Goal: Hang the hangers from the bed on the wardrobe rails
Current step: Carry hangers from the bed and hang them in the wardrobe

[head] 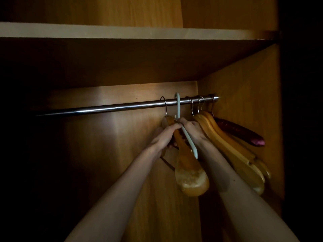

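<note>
Both hands (180, 132) grip hangers (187, 165) (seemingly unlabelled).

A: Rail (108, 107)?
B: Metal bar, horizontal under the shelf, runs to the right wall.
A: Hangers on it?
B: Wooden hangers (232, 151) bunched at the right end, metal hooks over the rail, arms slanting toward the camera. Purple padded hanger (241, 132) behind them, nearest the wall.
A: Others?
B: Broad wooden hanger (190, 172), left of the bunch, metal hook over the rail, wide end hanging low. Mint hanger (178, 109) just right of its hook, thin plastic, hook over the rail, arm crossing the wooden one.
</note>
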Action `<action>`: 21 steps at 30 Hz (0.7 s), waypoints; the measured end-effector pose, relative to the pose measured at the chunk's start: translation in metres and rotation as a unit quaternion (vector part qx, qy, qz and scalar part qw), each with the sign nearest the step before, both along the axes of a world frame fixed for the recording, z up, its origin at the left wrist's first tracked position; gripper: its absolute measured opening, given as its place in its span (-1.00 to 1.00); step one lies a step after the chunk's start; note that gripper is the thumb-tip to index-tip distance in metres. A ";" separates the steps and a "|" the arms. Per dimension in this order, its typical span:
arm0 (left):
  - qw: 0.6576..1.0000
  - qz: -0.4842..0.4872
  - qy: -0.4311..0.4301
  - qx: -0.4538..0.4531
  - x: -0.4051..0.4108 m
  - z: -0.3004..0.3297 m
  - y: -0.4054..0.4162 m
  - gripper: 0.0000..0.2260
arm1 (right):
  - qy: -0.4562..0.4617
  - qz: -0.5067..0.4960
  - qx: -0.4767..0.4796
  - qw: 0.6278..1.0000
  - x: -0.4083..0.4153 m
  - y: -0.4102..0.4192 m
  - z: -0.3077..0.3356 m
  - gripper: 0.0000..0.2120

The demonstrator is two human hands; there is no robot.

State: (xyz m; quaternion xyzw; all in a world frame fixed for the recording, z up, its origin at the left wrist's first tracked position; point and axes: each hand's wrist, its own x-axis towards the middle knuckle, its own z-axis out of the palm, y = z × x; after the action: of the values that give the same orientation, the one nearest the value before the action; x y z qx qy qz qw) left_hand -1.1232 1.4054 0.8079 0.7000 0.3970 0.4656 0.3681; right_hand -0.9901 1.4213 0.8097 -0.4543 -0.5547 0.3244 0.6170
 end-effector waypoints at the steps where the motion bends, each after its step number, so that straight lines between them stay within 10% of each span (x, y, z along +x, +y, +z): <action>1: 1.000 -0.003 0.011 -0.003 0.000 -0.003 0.001 -0.67 | 0.000 0.001 -0.008 1.000 0.002 0.003 -0.004 -0.57; 15: 0.996 0.055 -0.062 -0.038 0.016 -0.043 0.001 -0.48 | 0.032 0.008 0.021 0.999 0.023 -0.036 -0.067 -0.72; 21: 0.969 0.060 -0.234 -0.053 -0.003 -0.111 -0.022 -0.57 | 0.021 0.035 -0.008 0.999 0.022 -0.076 -0.130 -0.69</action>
State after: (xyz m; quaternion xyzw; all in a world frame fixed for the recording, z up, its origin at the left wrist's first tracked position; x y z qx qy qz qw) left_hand -1.1261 1.3833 0.6973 0.5258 0.3654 0.6163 0.4584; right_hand -0.9686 1.3451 0.6793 -0.4322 -0.5544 0.3598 0.6135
